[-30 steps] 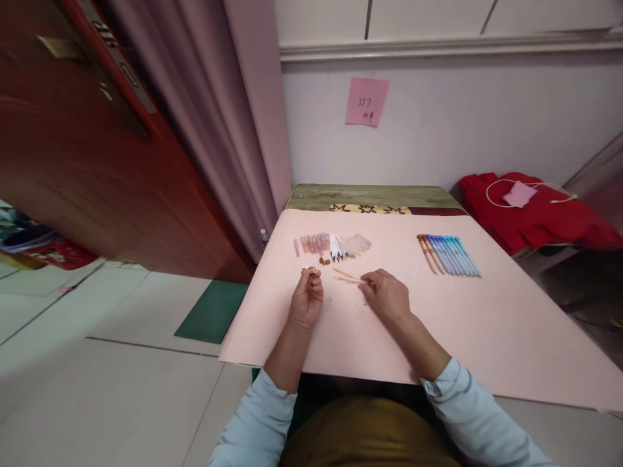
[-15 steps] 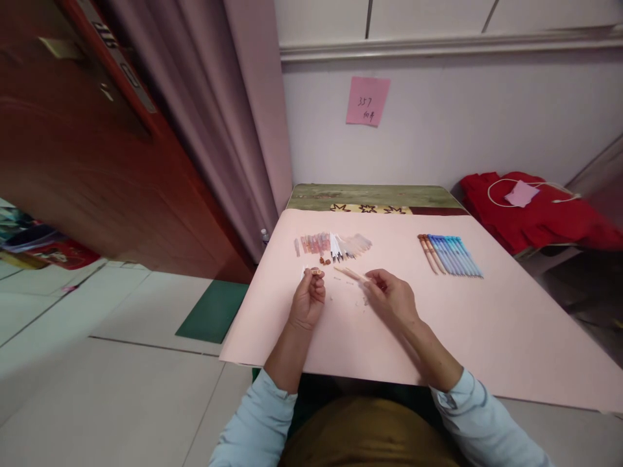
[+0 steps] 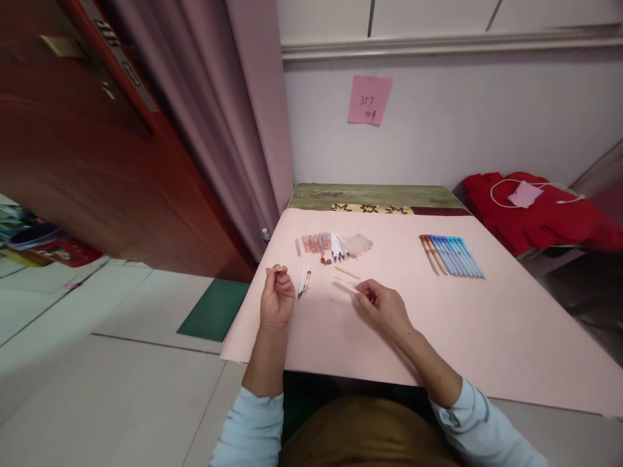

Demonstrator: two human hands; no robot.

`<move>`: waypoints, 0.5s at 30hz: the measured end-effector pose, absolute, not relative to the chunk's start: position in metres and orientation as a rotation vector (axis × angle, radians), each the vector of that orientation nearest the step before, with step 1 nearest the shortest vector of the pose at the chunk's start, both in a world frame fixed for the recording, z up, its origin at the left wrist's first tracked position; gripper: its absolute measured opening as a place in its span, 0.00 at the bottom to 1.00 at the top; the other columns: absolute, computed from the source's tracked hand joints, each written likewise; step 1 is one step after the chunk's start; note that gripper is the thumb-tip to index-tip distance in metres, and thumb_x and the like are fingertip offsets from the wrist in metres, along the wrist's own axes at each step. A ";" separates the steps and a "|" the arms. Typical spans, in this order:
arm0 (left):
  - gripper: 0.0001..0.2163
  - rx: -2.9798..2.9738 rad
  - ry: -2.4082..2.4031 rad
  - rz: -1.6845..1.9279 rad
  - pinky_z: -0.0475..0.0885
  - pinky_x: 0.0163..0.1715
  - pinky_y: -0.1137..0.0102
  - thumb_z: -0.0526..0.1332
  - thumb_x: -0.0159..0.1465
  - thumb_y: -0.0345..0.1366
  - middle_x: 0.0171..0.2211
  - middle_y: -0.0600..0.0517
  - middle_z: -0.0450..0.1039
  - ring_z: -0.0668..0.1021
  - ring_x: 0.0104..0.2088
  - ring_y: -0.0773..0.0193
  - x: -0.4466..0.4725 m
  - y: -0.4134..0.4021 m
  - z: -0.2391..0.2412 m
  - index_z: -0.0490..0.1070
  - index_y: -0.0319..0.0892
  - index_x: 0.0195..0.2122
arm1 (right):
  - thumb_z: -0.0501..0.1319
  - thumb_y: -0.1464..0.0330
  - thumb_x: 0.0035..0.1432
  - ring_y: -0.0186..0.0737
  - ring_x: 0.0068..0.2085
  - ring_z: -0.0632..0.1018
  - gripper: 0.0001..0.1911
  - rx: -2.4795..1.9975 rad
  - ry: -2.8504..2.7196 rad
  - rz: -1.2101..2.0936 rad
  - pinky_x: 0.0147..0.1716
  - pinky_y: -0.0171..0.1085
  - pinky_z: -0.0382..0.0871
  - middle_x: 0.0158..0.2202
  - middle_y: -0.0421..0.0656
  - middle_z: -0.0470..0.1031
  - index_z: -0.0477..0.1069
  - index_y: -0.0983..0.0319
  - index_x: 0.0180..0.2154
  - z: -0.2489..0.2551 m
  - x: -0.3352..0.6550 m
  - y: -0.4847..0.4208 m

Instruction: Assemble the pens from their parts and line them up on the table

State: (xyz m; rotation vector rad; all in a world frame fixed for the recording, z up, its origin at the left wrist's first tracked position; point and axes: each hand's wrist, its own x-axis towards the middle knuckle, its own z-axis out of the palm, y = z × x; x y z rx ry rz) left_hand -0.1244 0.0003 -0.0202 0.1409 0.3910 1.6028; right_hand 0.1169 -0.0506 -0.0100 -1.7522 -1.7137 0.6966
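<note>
My left hand [image 3: 277, 301] is raised over the left of the table, its fingers closed on a small brown-and-gold pen part [image 3: 277, 268]. My right hand [image 3: 386, 306] pinches a pale, slim pen barrel [image 3: 343, 286] near the middle. A beige pen barrel [image 3: 347, 272] lies just beyond it, with tiny clear pieces close by. Between my hands rest white pen refills [image 3: 302, 283] with dark tips, alongside an orange-brown pen piece [image 3: 307, 279]. Small brown caps [image 3: 326, 261] sit farther back.
Pinkish pen parts [image 3: 316, 243], more white refills [image 3: 337, 246] and pale translucent tubes [image 3: 361, 244] lie in groups at the back. A row of brown, blue and turquoise pens [image 3: 452, 256] is on the right. Red cloth [image 3: 549, 224] is beyond the table [image 3: 487, 337].
My left hand has moved left with the small part, uncovering the refills and orange-brown piece. My right hand has shifted slightly down and left; the beige barrel now lies apart from it.
</note>
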 end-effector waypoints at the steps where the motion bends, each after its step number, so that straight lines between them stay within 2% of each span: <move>1: 0.13 0.135 0.409 1.627 0.66 0.20 0.87 0.49 0.73 0.35 0.30 0.53 0.70 0.70 0.22 0.80 -0.130 0.002 -0.021 0.68 0.36 0.34 | 0.57 0.65 0.55 0.36 0.28 0.74 0.08 -1.754 -1.775 0.674 0.29 0.33 0.61 0.27 0.38 0.76 0.74 0.57 0.34 -0.010 0.112 -0.051; 5: 0.12 0.104 0.431 1.627 0.65 0.20 0.88 0.52 0.72 0.36 0.29 0.53 0.70 0.69 0.22 0.81 -0.140 0.007 -0.029 0.68 0.36 0.34 | 0.57 0.69 0.56 0.39 0.36 0.76 0.09 -1.821 -1.973 0.448 0.31 0.34 0.61 0.37 0.41 0.78 0.76 0.57 0.36 -0.013 0.101 -0.053; 8: 0.12 0.112 0.445 1.586 0.66 0.21 0.87 0.51 0.72 0.36 0.29 0.52 0.70 0.70 0.22 0.80 -0.137 0.007 -0.035 0.69 0.36 0.34 | 0.55 0.70 0.58 0.41 0.38 0.76 0.11 -1.917 -2.030 0.291 0.31 0.35 0.61 0.38 0.43 0.78 0.77 0.58 0.37 -0.017 0.104 -0.052; 15: 0.15 0.067 0.447 1.576 0.67 0.21 0.87 0.48 0.73 0.35 0.29 0.51 0.72 0.70 0.23 0.80 -0.134 0.007 -0.039 0.70 0.35 0.34 | 0.55 0.65 0.63 0.42 0.42 0.77 0.13 -1.856 -2.088 0.227 0.36 0.35 0.65 0.43 0.44 0.77 0.77 0.56 0.44 -0.002 0.098 -0.044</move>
